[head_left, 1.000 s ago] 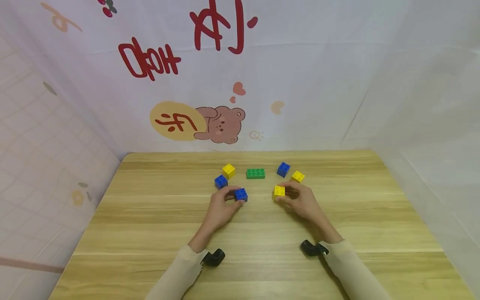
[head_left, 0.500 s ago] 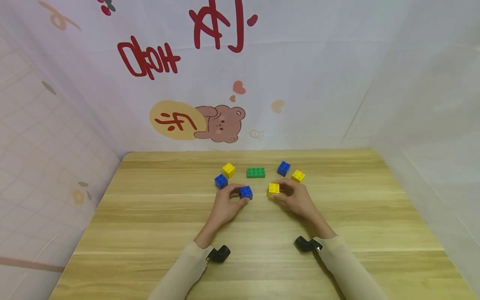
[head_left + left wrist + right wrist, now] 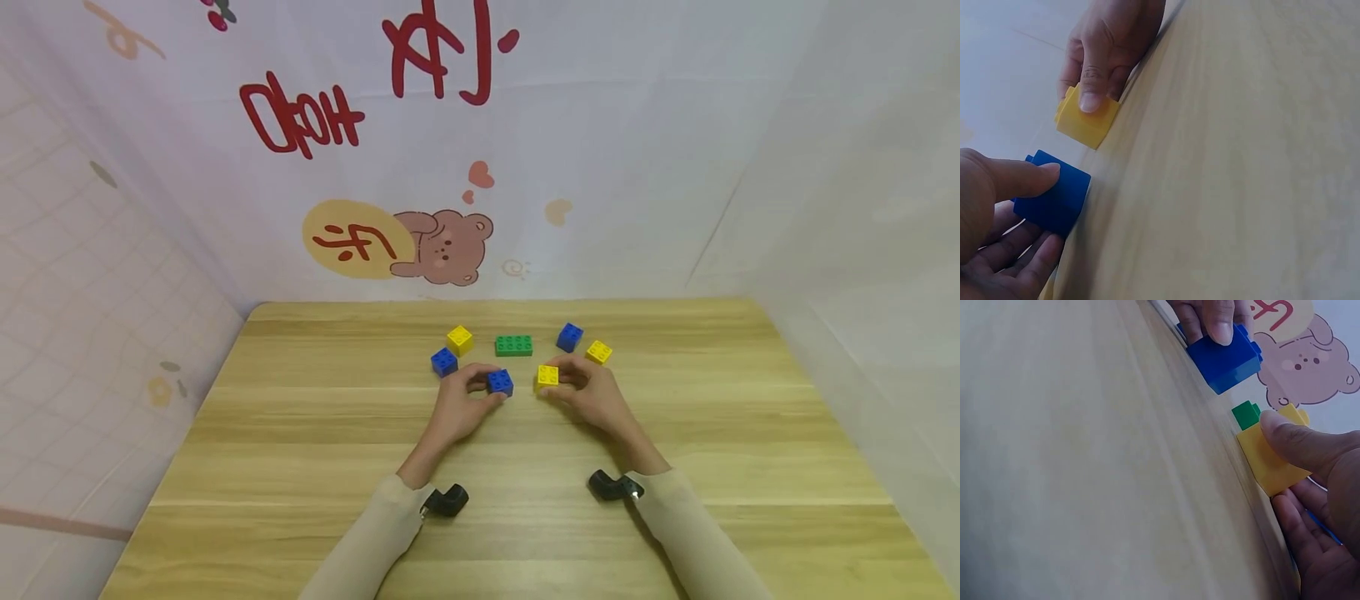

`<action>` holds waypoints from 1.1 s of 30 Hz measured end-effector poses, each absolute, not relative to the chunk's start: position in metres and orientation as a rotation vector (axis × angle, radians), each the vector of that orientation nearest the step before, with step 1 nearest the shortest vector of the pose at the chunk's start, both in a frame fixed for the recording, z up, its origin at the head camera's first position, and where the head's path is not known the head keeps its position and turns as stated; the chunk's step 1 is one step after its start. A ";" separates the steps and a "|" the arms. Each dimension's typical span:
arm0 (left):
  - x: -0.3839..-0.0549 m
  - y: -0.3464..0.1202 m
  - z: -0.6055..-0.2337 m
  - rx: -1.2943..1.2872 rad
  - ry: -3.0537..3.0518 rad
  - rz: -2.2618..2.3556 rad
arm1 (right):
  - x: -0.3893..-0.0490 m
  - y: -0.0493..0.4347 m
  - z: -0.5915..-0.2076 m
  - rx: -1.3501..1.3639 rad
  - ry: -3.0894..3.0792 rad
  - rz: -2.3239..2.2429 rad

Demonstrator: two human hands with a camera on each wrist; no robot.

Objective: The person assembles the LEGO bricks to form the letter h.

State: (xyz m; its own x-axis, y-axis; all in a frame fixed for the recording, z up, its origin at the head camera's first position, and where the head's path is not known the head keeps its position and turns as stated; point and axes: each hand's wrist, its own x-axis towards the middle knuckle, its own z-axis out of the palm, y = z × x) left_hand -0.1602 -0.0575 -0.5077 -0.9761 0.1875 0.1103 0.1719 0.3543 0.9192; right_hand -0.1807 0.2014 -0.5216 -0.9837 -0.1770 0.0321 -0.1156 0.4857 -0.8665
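Observation:
Between thumb and fingers my left hand (image 3: 459, 408) pinches a blue toy brick (image 3: 500, 382), studs facing up. My right hand (image 3: 598, 398) pinches a yellow toy brick (image 3: 547, 377) in the same manner. A small gap separates the two bricks, seen side by side near the table's middle. In the left wrist view the thumb presses the near face of the blue brick (image 3: 1057, 192), with the yellow brick (image 3: 1088, 119) beyond it. The right wrist view has the yellow brick (image 3: 1270, 453) close by and the blue brick (image 3: 1225, 359) opposite.
Behind the hands lies a long green brick (image 3: 513, 346). Left of it are another yellow brick (image 3: 460, 340) and blue brick (image 3: 445, 362); right of it, a blue brick (image 3: 569, 337) and a yellow brick (image 3: 598, 352). A printed cloth (image 3: 615, 192) hangs behind the wooden table (image 3: 300, 433).
The left hand has moved right with its blue brick. The right hand has shifted slightly left with its yellow brick, so the two bricks are closer together. The other bricks stay put.

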 end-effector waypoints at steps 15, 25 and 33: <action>-0.164 -0.051 -0.500 0.304 2.529 1.702 | -0.180 0.202 -0.522 -0.239 2.592 -1.596; -0.166 -0.043 -0.489 0.375 2.532 1.726 | -0.179 0.202 -0.525 -0.233 2.583 -1.621; -0.172 -0.033 -0.483 0.389 2.505 1.728 | -0.179 0.203 -0.525 -0.245 2.566 -1.649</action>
